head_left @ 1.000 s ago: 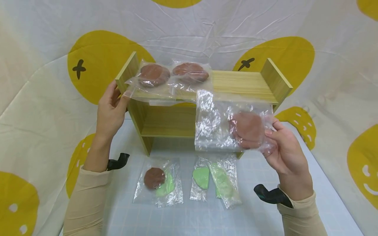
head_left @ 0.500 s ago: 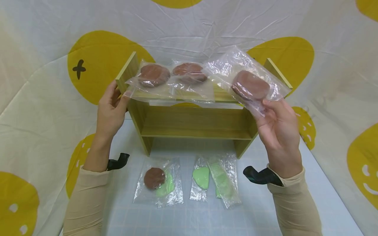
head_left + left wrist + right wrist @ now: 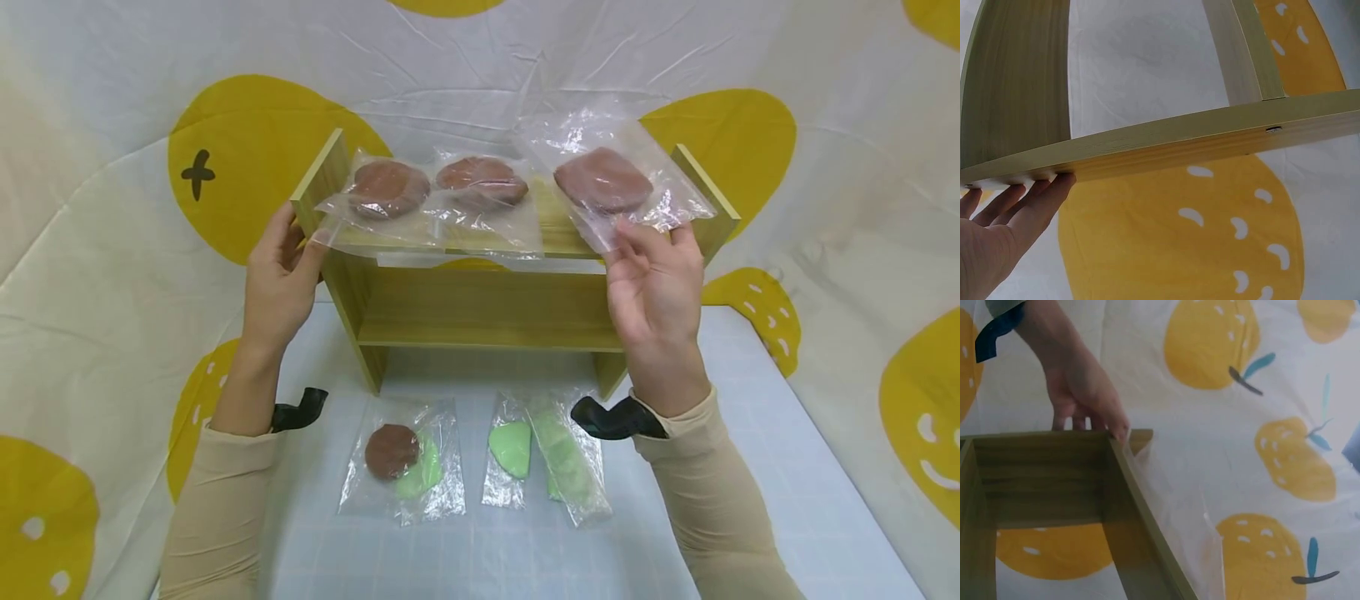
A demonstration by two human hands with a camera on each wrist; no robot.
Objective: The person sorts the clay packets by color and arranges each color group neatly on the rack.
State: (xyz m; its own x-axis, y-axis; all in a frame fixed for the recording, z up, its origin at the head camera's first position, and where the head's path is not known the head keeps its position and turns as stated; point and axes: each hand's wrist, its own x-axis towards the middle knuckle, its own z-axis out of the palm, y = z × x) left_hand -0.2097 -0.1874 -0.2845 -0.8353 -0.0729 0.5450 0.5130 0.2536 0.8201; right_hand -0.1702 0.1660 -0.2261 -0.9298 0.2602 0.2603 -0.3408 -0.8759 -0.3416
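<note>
My right hand [image 3: 654,279] pinches the lower edge of a clear plastic bag holding a flat reddish-brown patty [image 3: 603,181], above the right part of the wooden shelf's [image 3: 495,310] top board. Whether that bag rests on the board cannot be told. To its left, two more bagged brown patties [image 3: 390,190] lie side by side on top, their bag edges hanging over the front. Against the outer face of the left side panel [image 3: 1166,134], the straight fingertips of my left hand [image 3: 1007,234] touch the wood. The right wrist view shows the bag [image 3: 1179,512] partly hidden behind the shelf.
In front of the shelf, the pale table [image 3: 480,558] bears a bagged brown disc [image 3: 392,452] overlapping a green piece [image 3: 422,473]. Two bagged green pieces [image 3: 510,448] lie right of it. A fruit-patterned cloth [image 3: 90,250] hangs behind and around the sides.
My right hand has carried the bagged patty up and back from in front of the shelf to above its top right, swinging left at the end. The left hand stays at the side panel.
</note>
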